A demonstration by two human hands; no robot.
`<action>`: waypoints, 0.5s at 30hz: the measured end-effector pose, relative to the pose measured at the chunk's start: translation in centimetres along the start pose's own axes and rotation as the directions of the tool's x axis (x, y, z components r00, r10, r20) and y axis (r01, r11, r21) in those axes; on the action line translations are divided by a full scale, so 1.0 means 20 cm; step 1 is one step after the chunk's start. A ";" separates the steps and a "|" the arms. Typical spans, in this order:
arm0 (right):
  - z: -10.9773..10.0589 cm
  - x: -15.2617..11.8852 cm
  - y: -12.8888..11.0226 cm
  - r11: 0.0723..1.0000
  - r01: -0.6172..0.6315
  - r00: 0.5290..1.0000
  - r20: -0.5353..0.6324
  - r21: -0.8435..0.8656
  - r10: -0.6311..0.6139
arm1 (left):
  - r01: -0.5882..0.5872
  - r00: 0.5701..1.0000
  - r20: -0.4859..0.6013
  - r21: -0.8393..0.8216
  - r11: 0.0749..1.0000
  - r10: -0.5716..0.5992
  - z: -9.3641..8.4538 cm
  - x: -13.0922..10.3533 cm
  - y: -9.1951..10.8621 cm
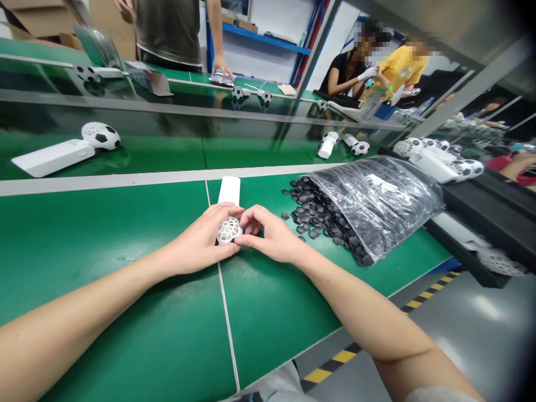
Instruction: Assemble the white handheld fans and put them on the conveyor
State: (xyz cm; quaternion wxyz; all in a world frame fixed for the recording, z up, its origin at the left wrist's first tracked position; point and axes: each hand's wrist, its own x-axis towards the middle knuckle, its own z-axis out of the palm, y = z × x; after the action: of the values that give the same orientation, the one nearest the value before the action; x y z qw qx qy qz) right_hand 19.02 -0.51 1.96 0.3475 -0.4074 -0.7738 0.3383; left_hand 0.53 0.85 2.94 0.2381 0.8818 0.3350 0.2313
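Note:
A white football-headed handheld fan (229, 230) lies on the green work surface, its round openwork head facing up. Its flat white handle (230, 190) points away from me. My left hand (211, 237) is wrapped around the head's left side, with the thumb below and the fingers above. At the head's right edge, my right hand (268, 234) has its thumb and bent index finger closed against the rim. Whether a small piece sits between those fingertips is hidden. To the right, black pentagon pieces (316, 209) spill from a clear plastic bag (385, 195).
Finished-looking football fans lie on the conveyor belt (159, 148) beyond a pale rail. More fans rest on a black tray (481, 206) at right. A co-worker's hand (223, 68) touches a packet across the line. Other people work at the far right.

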 end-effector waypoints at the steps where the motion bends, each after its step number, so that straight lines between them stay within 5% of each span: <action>1: 0.00 0.00 0.00 1.000 -0.011 1.000 -0.003 0.004 0.011 | -0.003 1.000 -0.002 -0.001 1.000 0.003 0.00 0.00 0.00; 10: 0.04 -0.01 0.00 0.999 -0.026 0.997 -0.074 -0.040 0.023 | 0.018 1.000 -0.015 -0.026 1.000 -0.018 -0.01 0.00 0.01; 13: -0.02 0.01 0.01 0.993 -0.059 0.998 -0.035 -0.101 0.056 | 0.033 0.999 -0.003 -0.071 0.997 -0.033 0.00 -0.01 0.00; 15: -0.10 0.01 0.01 0.954 -0.127 0.989 -0.111 -0.273 0.099 | 0.063 0.997 -0.045 -0.044 0.997 -0.065 0.01 -0.02 -0.01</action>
State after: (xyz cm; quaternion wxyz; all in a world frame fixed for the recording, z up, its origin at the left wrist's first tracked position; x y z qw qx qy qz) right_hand 20.57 0.32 2.84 0.3036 -0.5118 -0.7715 0.2251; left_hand 0.37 0.64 2.56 0.2564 0.8597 0.3635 0.2511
